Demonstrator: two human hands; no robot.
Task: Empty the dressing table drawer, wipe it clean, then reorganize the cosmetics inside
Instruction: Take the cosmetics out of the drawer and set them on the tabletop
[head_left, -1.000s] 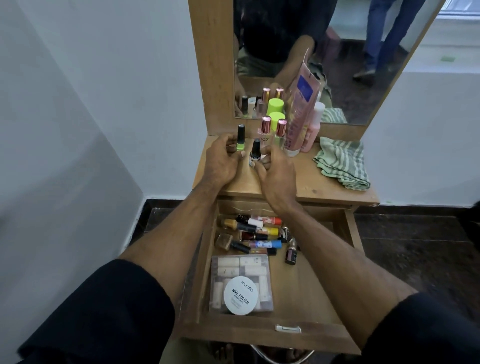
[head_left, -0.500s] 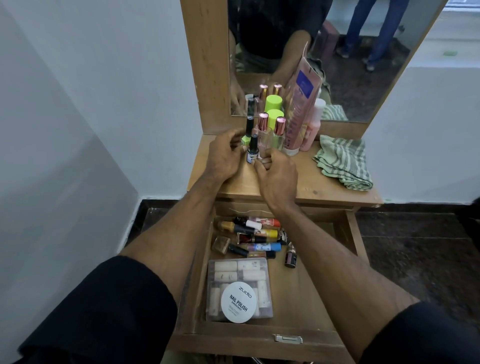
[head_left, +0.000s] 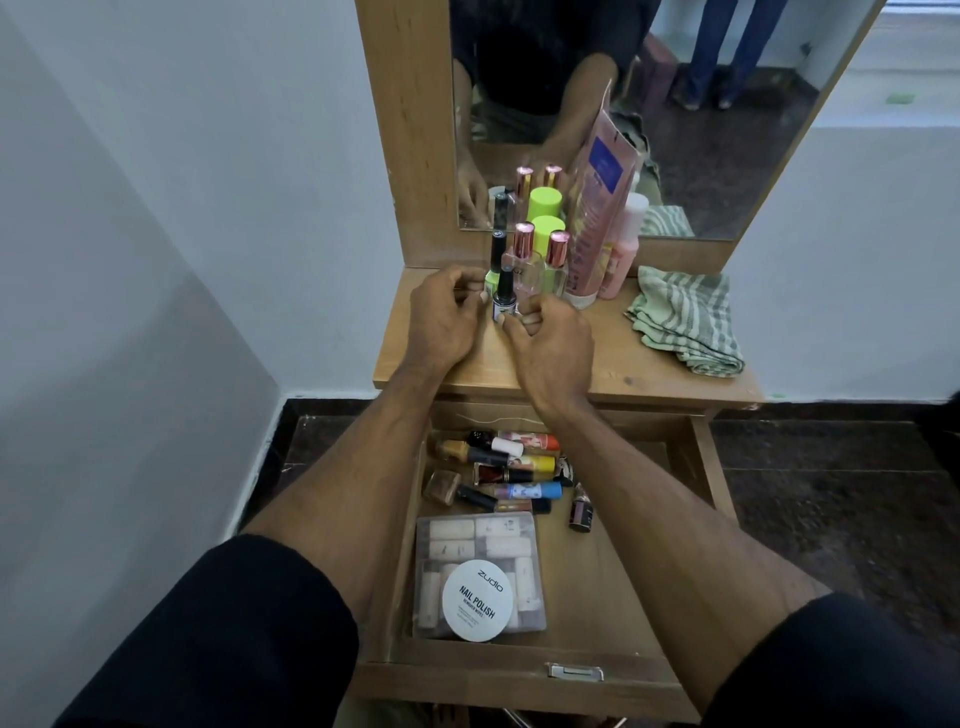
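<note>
The dressing table drawer (head_left: 615, 587) is pulled open below me. At its back lie several lipsticks and nail polish bottles (head_left: 514, 470). In front of them a clear box (head_left: 480, 545) carries a round white nail polish wipes tin (head_left: 477, 600). Both hands are up on the tabletop (head_left: 613, 364). My left hand (head_left: 444, 322) pinches a green nail polish bottle (head_left: 491, 283) standing by the mirror. My right hand (head_left: 553, 348) holds the base of a small dark-capped nail polish bottle (head_left: 503, 299), upright between the hands.
Two pink-capped glass bottles (head_left: 540, 265), a lime-capped bottle (head_left: 548, 226), a tall pink tube (head_left: 597, 208) and a pink bottle (head_left: 623, 244) stand against the mirror (head_left: 727, 130). A green striped cloth (head_left: 685, 322) lies at the tabletop's right. A small dark bottle (head_left: 581, 514) lies alone in the drawer.
Both hands moved the two nail polish bottles farther back toward the group by the mirror. The green bottle now stands next to the pink-capped ones.
</note>
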